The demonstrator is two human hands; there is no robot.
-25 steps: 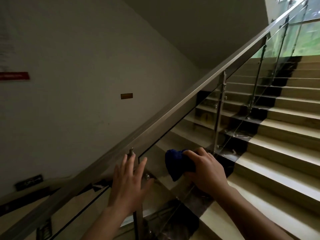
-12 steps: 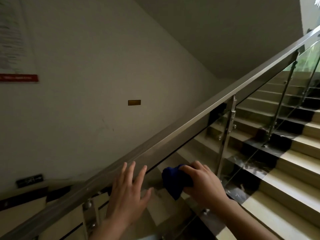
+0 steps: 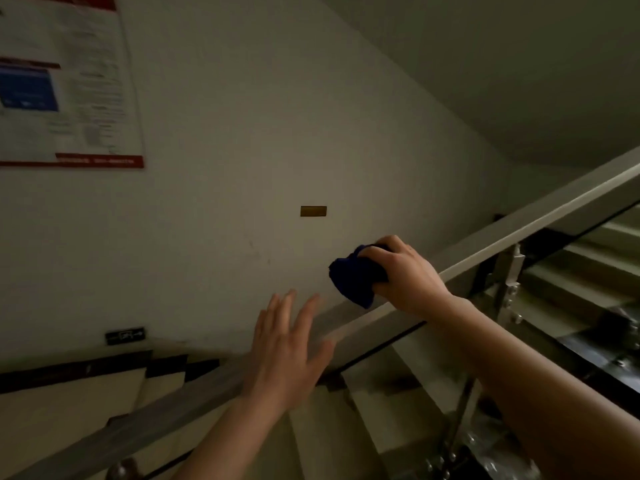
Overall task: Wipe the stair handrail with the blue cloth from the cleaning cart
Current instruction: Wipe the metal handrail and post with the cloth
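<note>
- We see the right hand (image 3: pixel 408 275) clamped round the bunched blue cloth (image 3: pixel 355 280), pressing it onto the handrail (image 3: pixel 519 230).
- Further down the handrail, the left hand (image 3: pixel 284 351) hovers, fingers splayed, holding nothing.

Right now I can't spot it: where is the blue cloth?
In the head view, right of centre, the blue cloth is bunched in the right hand on the handrail.

Your right hand (image 3: pixel 408 275) grips the bunched blue cloth (image 3: pixel 355 278) against the top of the sloping metal handrail (image 3: pixel 519 230). Your left hand (image 3: pixel 287 351), fingers spread and blurred, hovers at the rail lower down. A poster (image 3: pixel 69 81) hangs on the wall.
</note>
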